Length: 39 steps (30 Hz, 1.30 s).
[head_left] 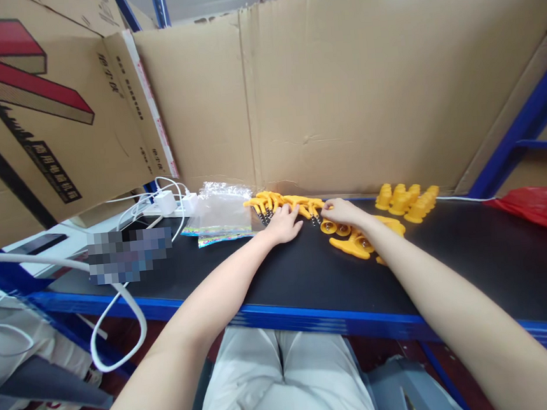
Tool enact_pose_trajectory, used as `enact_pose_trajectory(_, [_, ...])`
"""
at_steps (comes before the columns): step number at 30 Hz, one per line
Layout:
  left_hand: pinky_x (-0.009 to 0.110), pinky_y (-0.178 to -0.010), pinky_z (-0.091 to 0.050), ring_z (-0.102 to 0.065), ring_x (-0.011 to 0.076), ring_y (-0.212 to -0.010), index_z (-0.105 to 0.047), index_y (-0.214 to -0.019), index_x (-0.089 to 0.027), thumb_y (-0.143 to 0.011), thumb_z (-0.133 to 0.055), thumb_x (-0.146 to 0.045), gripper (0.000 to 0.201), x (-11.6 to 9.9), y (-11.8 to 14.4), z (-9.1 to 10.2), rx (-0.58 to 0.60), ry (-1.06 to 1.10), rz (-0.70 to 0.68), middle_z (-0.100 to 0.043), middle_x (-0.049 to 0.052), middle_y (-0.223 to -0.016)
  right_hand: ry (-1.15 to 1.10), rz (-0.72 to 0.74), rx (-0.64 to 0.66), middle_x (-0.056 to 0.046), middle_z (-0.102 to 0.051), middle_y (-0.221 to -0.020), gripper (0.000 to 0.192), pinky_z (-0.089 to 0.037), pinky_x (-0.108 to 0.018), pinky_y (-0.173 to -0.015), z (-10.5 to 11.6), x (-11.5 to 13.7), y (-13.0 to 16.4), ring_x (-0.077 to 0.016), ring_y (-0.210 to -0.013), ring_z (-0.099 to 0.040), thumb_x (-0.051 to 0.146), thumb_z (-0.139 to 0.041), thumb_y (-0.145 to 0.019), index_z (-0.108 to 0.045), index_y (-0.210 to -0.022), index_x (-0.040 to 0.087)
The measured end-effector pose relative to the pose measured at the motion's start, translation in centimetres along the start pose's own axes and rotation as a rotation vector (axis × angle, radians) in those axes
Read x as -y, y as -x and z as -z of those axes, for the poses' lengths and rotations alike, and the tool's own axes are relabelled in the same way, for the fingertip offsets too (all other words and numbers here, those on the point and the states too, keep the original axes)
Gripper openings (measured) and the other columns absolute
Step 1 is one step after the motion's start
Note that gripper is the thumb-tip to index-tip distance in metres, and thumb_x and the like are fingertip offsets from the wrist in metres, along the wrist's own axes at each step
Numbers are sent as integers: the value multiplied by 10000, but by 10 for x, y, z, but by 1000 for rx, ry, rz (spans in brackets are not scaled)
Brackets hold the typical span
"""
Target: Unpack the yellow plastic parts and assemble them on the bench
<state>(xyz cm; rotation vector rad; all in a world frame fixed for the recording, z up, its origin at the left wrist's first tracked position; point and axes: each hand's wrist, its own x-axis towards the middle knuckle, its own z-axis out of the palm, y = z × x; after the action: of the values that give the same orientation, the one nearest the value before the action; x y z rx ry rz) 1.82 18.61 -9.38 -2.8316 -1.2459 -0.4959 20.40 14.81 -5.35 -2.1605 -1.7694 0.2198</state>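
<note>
My left hand (285, 225) rests at the front of a row of yellow-handled spiral screws (270, 200). Its fingers are stretched out and apart, with the fingertips touching the handles. At the right end of this row is my right hand (344, 213), its fingers curled together; what they hold, if anything, is hidden. Dark metal spirals (314, 219) point toward me between the hands. Just below my right hand lie round yellow cup-shaped pieces (329, 226). Larger yellow winged pieces (351, 246) lie beside my right wrist, partly covered by the forearm.
Several yellow stepped cones (407, 201) stand at the back right. Clear plastic bags (221, 216) lie left of the screws, near white chargers and cables (165, 203). A red plastic bag (544, 207) is far right. Cardboard (341, 97) walls the back; a blue rail (312, 316) edges the table.
</note>
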Motion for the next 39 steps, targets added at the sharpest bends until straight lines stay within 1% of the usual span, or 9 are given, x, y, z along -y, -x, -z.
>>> enact_pose_trajectory(5, [400,-1085,-262,-339,314,-1311,-247,-1468,-105,-918,-356,-423,644,-5,-2,-3,31,51,55,-339,193,-1425,-169,20,-78,-19,-641,-707,114,-398,-256,-619,-1,-4,-4,-158,-661,-571,293,-535,-709,-562,-787,216])
enact_pose_trajectory(13, [429,-1092,-269,-327,321,-1325,-452,-1361,-149,-908,-416,-362,501,-6,4,0,-45,56,25,-299,173,-1461,-207,216,-277,-56,-629,-862,224,-437,-291,-675,5,-1,-6,-181,-739,-585,250,-540,-722,-529,-938,193])
enact_pose_trajectory(17, [439,-1065,-312,-374,293,-1291,-507,-1307,-193,-909,-428,-317,425,-5,7,6,-141,35,-27,-346,139,-1430,-97,324,-314,-117,-647,-991,327,-443,-326,-714,7,0,-2,-232,-826,-620,225,-547,-735,-480,-1052,180])
enact_pose_trajectory(22, [409,-980,-387,-492,238,-1163,-305,-1444,-279,-938,-395,-276,514,-6,10,21,-361,-39,-95,-424,111,-1353,177,584,-326,-139,-662,-1068,333,-407,-336,-719,5,6,6,-264,-882,-636,238,-518,-801,-465,-1124,175])
enact_pose_trajectory(26, [347,-846,-448,-579,222,-997,-330,-1436,-305,-943,-413,-370,504,-3,12,32,-335,-135,-54,-544,97,-1158,323,803,-388,-128,-682,-1017,262,-339,-340,-766,4,16,12,-248,-903,-625,216,-444,-870,-491,-1123,162])
enact_pose_trajectory(29, [320,-793,-458,-602,220,-954,-392,-1400,-289,-942,-424,-351,464,2,11,36,-329,-158,14,-590,91,-1084,360,883,-438,-124,-683,-963,223,-300,-337,-779,4,23,16,-231,-886,-613,206,-416,-890,-523,-1080,159])
enact_pose_trajectory(31, [317,-774,-462,-614,224,-937,-461,-1341,-268,-941,-423,-331,407,5,11,37,-324,-147,54,-615,89,-1070,384,869,-457,-122,-680,-945,215,-283,-342,-786,5,27,19,-228,-875,-603,225,-401,-902,-541,-1049,155])
enact_pose_trajectory(34, [322,-767,-466,-622,231,-940,-508,-1276,-261,-935,-425,-350,362,6,11,39,-314,-122,88,-632,88,-1099,462,712,-422,-131,-677,-940,240,-269,-365,-799,7,33,25,-244,-874,-589,285,-379,-922,-563,-997,151])
enact_pose_trajectory(39, [337,-796,-470,-615,249,-994,-526,-1247,-253,-911,-459,-363,360,-2,12,41,-228,-99,104,-637,88,-1144,546,459,-167,-138,-683,-937,221,-278,-383,-790,14,39,34,-254,-842,-602,288,-398,-922,-560,-977,147])
